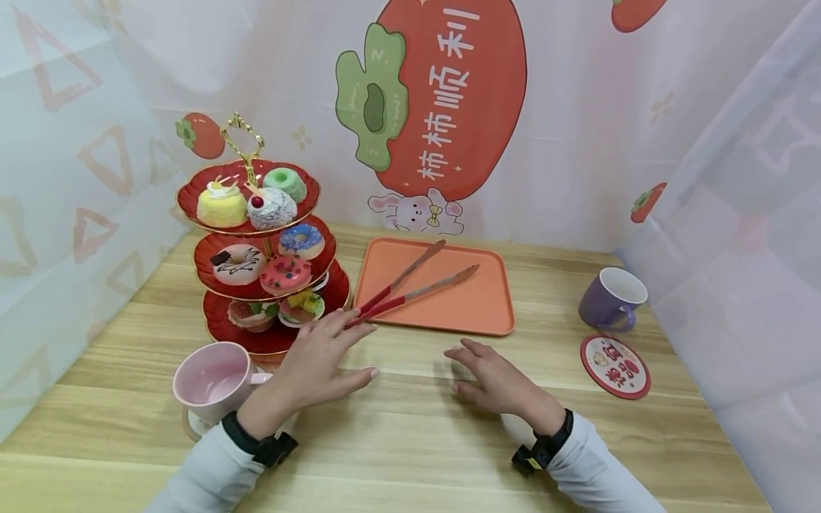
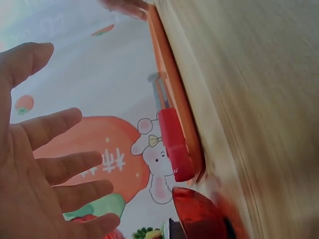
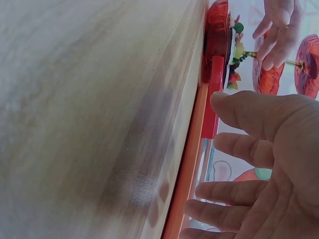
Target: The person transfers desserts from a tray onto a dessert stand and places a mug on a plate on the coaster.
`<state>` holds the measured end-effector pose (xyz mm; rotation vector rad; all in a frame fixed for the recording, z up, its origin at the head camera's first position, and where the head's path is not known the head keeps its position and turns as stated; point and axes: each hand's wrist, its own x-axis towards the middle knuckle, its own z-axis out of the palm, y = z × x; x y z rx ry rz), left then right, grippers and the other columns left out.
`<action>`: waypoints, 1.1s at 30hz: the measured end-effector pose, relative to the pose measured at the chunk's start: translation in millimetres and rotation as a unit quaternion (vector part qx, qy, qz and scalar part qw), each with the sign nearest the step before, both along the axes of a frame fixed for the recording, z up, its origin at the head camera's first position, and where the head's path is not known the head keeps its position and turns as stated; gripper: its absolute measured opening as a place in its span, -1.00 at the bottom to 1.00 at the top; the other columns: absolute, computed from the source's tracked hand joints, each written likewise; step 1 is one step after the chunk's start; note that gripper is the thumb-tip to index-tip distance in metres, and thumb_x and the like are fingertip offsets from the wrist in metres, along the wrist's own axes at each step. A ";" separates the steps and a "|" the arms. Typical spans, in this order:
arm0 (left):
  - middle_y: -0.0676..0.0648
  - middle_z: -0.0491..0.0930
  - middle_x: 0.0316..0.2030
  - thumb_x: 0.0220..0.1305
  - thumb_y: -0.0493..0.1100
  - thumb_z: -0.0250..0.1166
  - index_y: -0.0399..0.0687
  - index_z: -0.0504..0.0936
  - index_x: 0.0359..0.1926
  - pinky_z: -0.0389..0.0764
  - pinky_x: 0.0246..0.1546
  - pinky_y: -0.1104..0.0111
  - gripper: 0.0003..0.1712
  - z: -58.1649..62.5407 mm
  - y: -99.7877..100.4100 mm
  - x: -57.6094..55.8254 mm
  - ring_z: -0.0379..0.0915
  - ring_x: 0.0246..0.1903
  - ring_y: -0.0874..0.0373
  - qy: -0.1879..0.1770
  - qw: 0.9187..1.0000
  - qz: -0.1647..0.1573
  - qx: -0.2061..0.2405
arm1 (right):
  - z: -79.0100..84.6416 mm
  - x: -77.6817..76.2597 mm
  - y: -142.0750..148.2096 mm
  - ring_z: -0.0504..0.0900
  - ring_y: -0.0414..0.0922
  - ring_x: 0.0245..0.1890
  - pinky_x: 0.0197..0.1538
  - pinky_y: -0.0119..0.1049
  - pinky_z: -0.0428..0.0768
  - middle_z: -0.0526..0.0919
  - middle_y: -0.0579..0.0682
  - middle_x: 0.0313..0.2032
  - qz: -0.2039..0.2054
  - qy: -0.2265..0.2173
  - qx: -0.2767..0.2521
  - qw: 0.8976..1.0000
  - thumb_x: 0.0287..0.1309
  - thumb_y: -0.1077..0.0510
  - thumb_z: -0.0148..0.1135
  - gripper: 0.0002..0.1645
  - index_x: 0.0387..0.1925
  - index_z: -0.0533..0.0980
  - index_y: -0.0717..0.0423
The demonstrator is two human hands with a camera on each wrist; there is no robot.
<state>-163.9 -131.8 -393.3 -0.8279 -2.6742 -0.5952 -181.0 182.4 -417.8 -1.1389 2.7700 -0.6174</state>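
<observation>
My left hand [image 1: 323, 363] hovers over the table with its fingers spread, holding nothing. In the head view its fingertips overlap the red handles of the tongs [image 1: 410, 288], which lie across the orange tray [image 1: 442, 313]. The left wrist view shows the palm [image 2: 30, 174] with straight fingers, apart from the tongs' red handle [image 2: 175, 144]. My right hand [image 1: 494, 381] is in front of the tray's near right corner, its fingers loosely extended and nothing in them. In the right wrist view this hand [image 3: 279, 164] shows bare fingers beside the tray's edge [image 3: 187, 184].
A three-tier red stand [image 1: 263, 285] with cakes, donuts and tarts is at the left. Near it stands a pink mug [image 1: 212, 381] on a coaster. At the right are a purple mug [image 1: 606, 299] and a round red-and-white coaster [image 1: 616, 365]. Printed curtains [image 1: 276, 71] enclose the table.
</observation>
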 end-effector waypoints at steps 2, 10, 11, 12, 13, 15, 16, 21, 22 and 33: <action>-0.19 0.37 0.17 0.05 0.28 0.27 0.03 0.52 0.13 0.21 0.01 -0.18 -0.32 -1.0 3.1 -1.4 0.21 0.17 -0.17 -0.001 1.000 -0.003 -0.009 | 0.5 -0.1 0.0 0.24 0.27 0.20 0.09 0.10 0.32 0.28 0.39 0.18 0.000 0.000 0.000 1.000 0.16 0.13 0.26 -0.44 0.17 0.39 0.24; -0.22 0.36 0.18 0.09 0.25 0.24 0.01 0.51 0.15 0.21 0.01 -0.16 -0.34 -7.4 16.4 -7.8 0.20 0.17 -0.22 -0.026 0.999 -0.027 -0.038 | 2.7 -0.3 0.9 0.26 0.29 0.18 0.07 0.11 0.34 0.28 0.40 0.18 -0.007 0.009 0.004 1.000 0.16 0.13 0.26 -0.44 0.17 0.38 0.23; -0.23 0.35 0.18 0.10 0.26 0.24 0.02 0.50 0.15 0.20 0.02 -0.17 -0.33 -8.7 18.3 -8.3 0.20 0.18 -0.22 -0.031 0.998 -0.030 -0.045 | 3.0 -0.3 0.9 0.26 0.29 0.18 0.07 0.11 0.34 0.28 0.40 0.18 -0.008 0.008 0.005 1.000 0.16 0.13 0.25 -0.44 0.17 0.38 0.24; -0.23 0.34 0.19 0.10 0.26 0.23 0.03 0.50 0.16 0.19 0.03 -0.17 -0.33 -10.0 20.1 -8.7 0.19 0.18 -0.22 -0.035 0.997 -0.032 -0.053 | 3.2 -0.3 1.0 0.26 0.29 0.18 0.07 0.11 0.34 0.28 0.40 0.18 -0.008 0.007 0.006 1.000 0.16 0.13 0.25 -0.44 0.17 0.38 0.23; -0.23 0.34 0.19 0.10 0.27 0.22 0.04 0.49 0.16 0.19 0.04 -0.17 -0.33 -11.8 21.6 -9.0 0.19 0.19 -0.22 -0.037 0.997 -0.034 -0.061 | 3.4 -0.3 1.0 0.25 0.29 0.18 0.07 0.11 0.34 0.28 0.40 0.18 -0.007 0.006 0.006 1.000 0.16 0.12 0.25 -0.44 0.17 0.38 0.24; -0.23 0.33 0.20 0.11 0.29 0.21 0.05 0.49 0.16 0.19 0.05 -0.18 -0.33 -15.1 24.2 -9.2 0.19 0.19 -0.20 -0.035 0.996 -0.037 -0.074 | 3.7 -0.3 1.0 0.26 0.29 0.18 0.07 0.11 0.34 0.28 0.40 0.18 -0.005 0.007 0.006 1.000 0.16 0.12 0.25 -0.44 0.17 0.39 0.24; -0.23 0.34 0.20 0.10 0.30 0.20 0.05 0.49 0.16 0.19 0.05 -0.17 -0.32 -16.2 25.1 -9.1 0.20 0.19 -0.19 -0.034 0.996 -0.038 -0.079 | 4.0 -0.1 1.0 0.26 0.29 0.18 0.07 0.11 0.34 0.28 0.40 0.17 -0.004 0.007 0.006 1.000 0.16 0.12 0.26 -0.44 0.16 0.39 0.24; -0.22 0.36 0.17 0.08 0.31 0.21 0.03 0.49 0.15 0.26 0.00 -0.12 -0.31 -18.7 27.1 -8.9 0.23 0.17 -0.13 -0.024 0.996 -0.040 -0.080 | 5.0 0.3 1.0 0.28 0.31 0.16 0.06 0.11 0.35 0.28 0.42 0.17 -0.007 0.009 0.005 1.000 0.14 0.12 0.27 -0.43 0.16 0.40 0.25; -0.22 0.37 0.17 0.08 0.30 0.22 0.02 0.49 0.15 0.27 -0.01 -0.12 -0.30 -18.5 27.2 -8.8 0.24 0.16 -0.12 -0.025 0.996 -0.040 -0.078 | 5.0 0.5 1.3 0.28 0.32 0.15 0.05 0.12 0.35 0.28 0.43 0.17 -0.010 0.007 0.004 1.000 0.14 0.12 0.28 -0.43 0.16 0.39 0.24; -0.23 0.39 0.13 0.08 0.30 0.21 0.02 0.50 0.14 0.29 -0.03 -0.11 -0.31 -16.9 25.8 -6.2 0.26 0.14 -0.14 -0.023 0.996 -0.050 -0.074 | 4.0 -0.6 36.4 0.31 0.30 0.14 0.07 0.16 0.31 0.31 0.40 0.15 -0.079 0.023 -0.018 0.996 0.14 0.14 0.27 -0.41 0.17 0.36 0.29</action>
